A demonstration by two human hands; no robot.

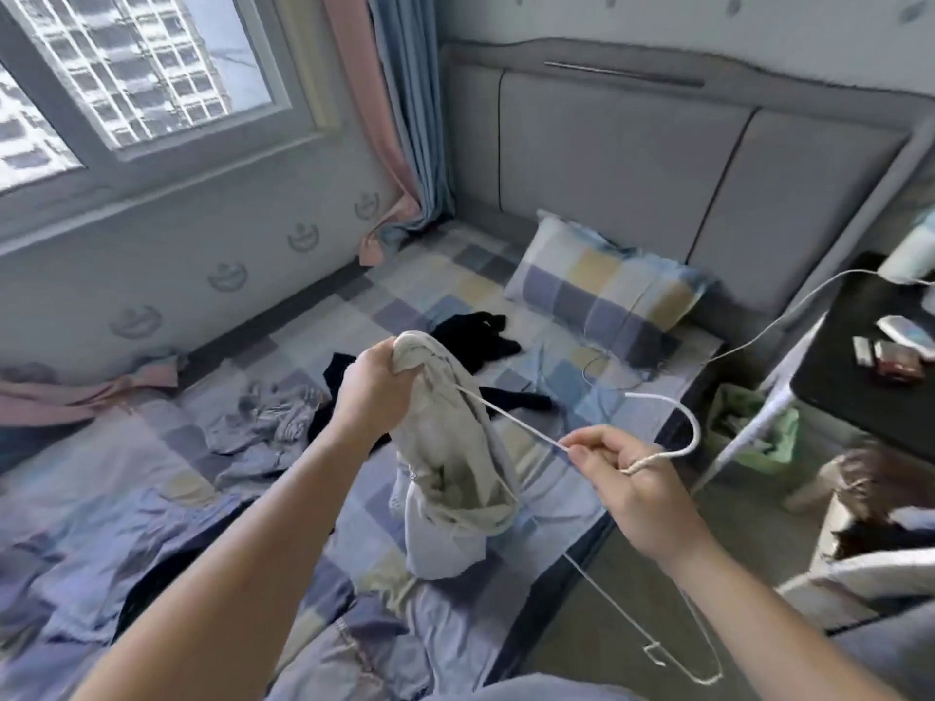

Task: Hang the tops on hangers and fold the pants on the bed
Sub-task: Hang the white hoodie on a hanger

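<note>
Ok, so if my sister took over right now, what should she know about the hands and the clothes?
Left hand: grips the bunched upper end of the beige top, held up over the bed.
Right hand: pinches the white hanger near its hook; one hanger arm runs into the top, the other hangs free.
On the bed: black clothes and a crumpled blue-grey garment, loose and unfolded.
Done: nothing visibly hung or folded.
Left: seat the top on the hanger, then handle the rest. Which pieces are pants cannot be told.
</note>
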